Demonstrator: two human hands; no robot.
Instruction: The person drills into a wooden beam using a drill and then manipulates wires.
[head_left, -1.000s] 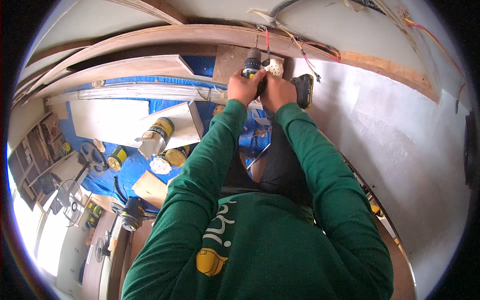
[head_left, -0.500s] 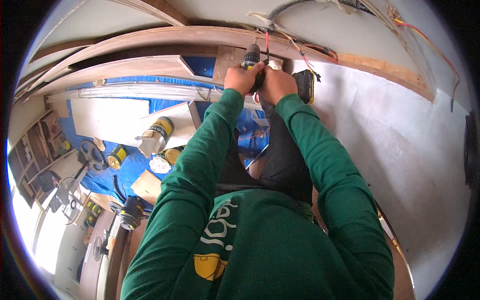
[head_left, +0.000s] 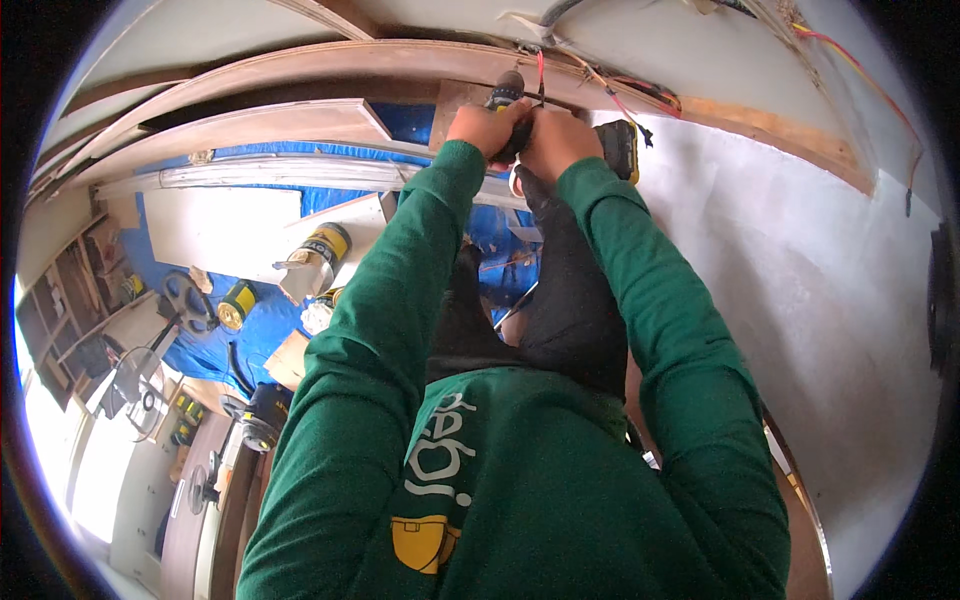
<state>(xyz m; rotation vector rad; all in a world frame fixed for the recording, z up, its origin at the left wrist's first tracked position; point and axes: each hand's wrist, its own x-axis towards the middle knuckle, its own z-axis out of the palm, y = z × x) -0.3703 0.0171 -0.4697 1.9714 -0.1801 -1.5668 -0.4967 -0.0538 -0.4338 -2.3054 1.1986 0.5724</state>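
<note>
Head view showed a broad, whitish wall panel (head_left: 780,280) along the right side, with blue sheeting (head_left: 268,325) spread over the floor at left. Across the top curved a long wooden beam (head_left: 400,63), and below it lay a bundle of pale lengths (head_left: 265,176) near a flat white board (head_left: 220,230). The person wore a green sweatshirt (head_left: 540,470) and dark trousers (head_left: 570,310), both sleeves stretched up toward the beam. On the left stood a wire-caged fan (head_left: 148,398); nearer the middle were a yellow-and-black can (head_left: 326,246) and another can (head_left: 237,305) on the sheeting. The drill (head_left: 516,142) was in both hands just below the beam, its chuck (head_left: 508,92) pointing upward; whether its tip touched the wood could not be told. The left hand (head_left: 484,130) gripped the body behind the chuck, fingers closed around it. The right hand (head_left: 560,146) clasped the drill beside the battery pack (head_left: 618,150), its fingertips hidden. Close by the chuck hung a thin red wire (head_left: 541,75).
</note>
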